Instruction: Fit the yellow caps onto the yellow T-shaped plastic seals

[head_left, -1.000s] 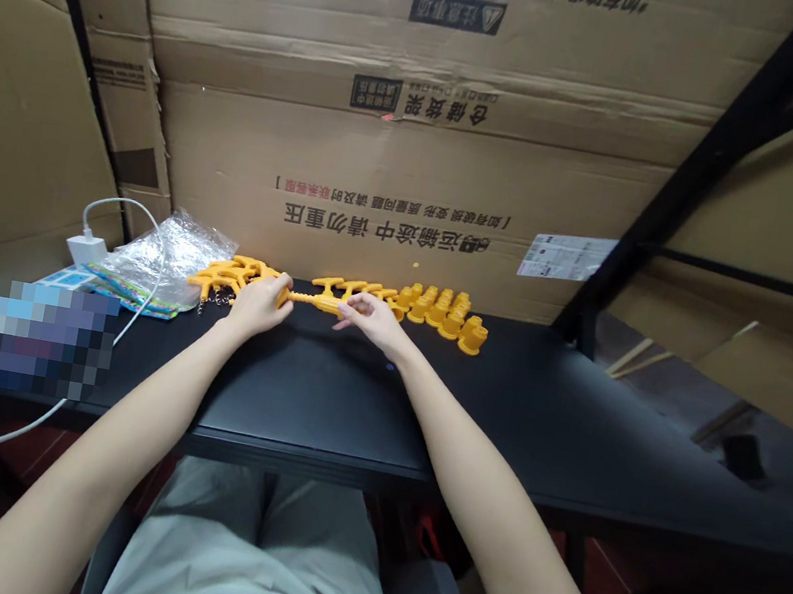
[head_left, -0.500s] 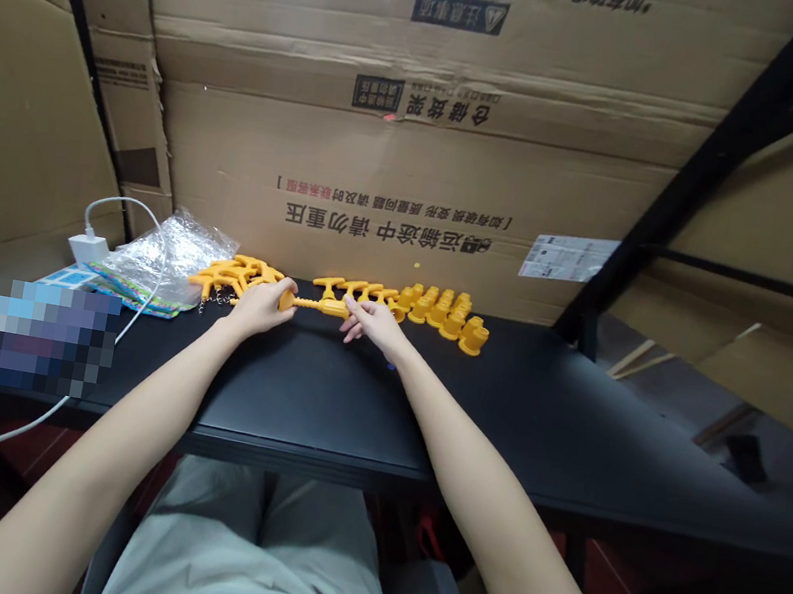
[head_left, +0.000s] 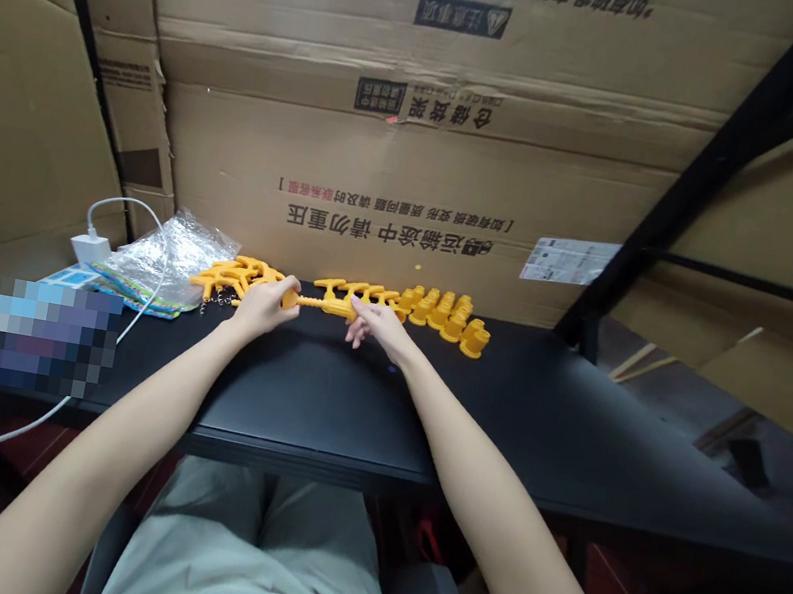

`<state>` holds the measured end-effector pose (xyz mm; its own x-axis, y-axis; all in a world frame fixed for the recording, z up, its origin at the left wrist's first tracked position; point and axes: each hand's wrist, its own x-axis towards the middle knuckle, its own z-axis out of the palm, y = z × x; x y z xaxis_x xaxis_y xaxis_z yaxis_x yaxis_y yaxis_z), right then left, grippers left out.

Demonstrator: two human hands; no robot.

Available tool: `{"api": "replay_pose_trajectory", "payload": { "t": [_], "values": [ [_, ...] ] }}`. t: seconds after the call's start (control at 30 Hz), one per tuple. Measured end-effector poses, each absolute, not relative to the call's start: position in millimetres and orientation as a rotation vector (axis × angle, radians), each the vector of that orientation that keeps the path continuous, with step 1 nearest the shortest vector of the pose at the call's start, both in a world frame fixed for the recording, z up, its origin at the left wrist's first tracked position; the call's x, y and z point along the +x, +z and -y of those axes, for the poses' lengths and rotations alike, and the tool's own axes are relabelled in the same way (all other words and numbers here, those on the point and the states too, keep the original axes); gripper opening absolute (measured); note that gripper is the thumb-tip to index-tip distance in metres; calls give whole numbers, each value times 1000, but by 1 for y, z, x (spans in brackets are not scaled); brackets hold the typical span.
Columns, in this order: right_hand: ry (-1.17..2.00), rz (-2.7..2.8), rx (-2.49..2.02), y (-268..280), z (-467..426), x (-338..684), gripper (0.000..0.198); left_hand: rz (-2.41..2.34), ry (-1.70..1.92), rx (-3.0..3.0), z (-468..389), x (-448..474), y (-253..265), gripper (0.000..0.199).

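Note:
Above the black tabletop, my left hand [head_left: 264, 306] is closed around one end of a yellow plastic corkscrew part [head_left: 338, 308], held level. Its thin ridged shaft runs rightward into a thicker sleeve. My right hand [head_left: 380, 327] grips the sleeve's right end between thumb and fingers, with the other fingers curled below. Just beyond my left hand lies a pile of yellow handles [head_left: 237, 272], some with metal spirals. Behind my right hand is a row of yellow T-shaped pieces [head_left: 352, 288]. Several yellow flanged cups [head_left: 453, 323] stand to its right.
Crumpled clear plastic wrap [head_left: 180, 251], a white charger [head_left: 89, 248] with its cable, and a blurred-out object [head_left: 44, 334] lie on the left of the black table [head_left: 317, 406]. A cardboard wall [head_left: 388, 164] rises behind. A black metal post [head_left: 651, 228] slants up at right.
Both hands still hold the same part in nearly the same place. My right fingers have shifted slightly; the whole view has moved a little.

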<state>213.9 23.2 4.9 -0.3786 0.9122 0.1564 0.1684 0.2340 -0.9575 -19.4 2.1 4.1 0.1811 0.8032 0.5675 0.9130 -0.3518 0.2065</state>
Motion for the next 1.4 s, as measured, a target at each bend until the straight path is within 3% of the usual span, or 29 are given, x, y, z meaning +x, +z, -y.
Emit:
{"api": "replay_pose_trajectory", "payload": {
  "t": [0.23,0.4,0.57,0.73,0.87,0.93,1.03,1.13,1.27,1.4],
  "values": [
    [1102,1707,-1249,9,-23,212,68,1688,-897,-2255,0,-15,5,26],
    [1114,1717,-1049,9,-28,219,43,1742,-878,-2254,-2,-18,4,26],
    [1138,1811,-904,8,-28,223,43,1688,-908,-2286,-1,-18,4,24],
    [1170,1763,-1075,9,-26,218,68,1626,-925,-2294,3,-11,5,23],
    [1223,1715,-1199,9,-27,216,72,1678,-926,-2278,5,-7,7,23],
    [1255,1700,-1189,9,-28,218,66,1714,-939,-2269,4,-8,8,24],
    [1198,1709,-1021,10,-30,223,42,1756,-949,-2233,3,-11,8,25],
    [1117,1758,-849,8,-31,225,52,1756,-949,-2213,1,-15,8,26],
    [1100,1762,-910,4,-32,222,37,1727,-944,-2226,0,-16,7,25],
    [1135,1739,-976,3,-30,216,34,1738,-923,-2251,0,-17,7,26]
  ]
}}
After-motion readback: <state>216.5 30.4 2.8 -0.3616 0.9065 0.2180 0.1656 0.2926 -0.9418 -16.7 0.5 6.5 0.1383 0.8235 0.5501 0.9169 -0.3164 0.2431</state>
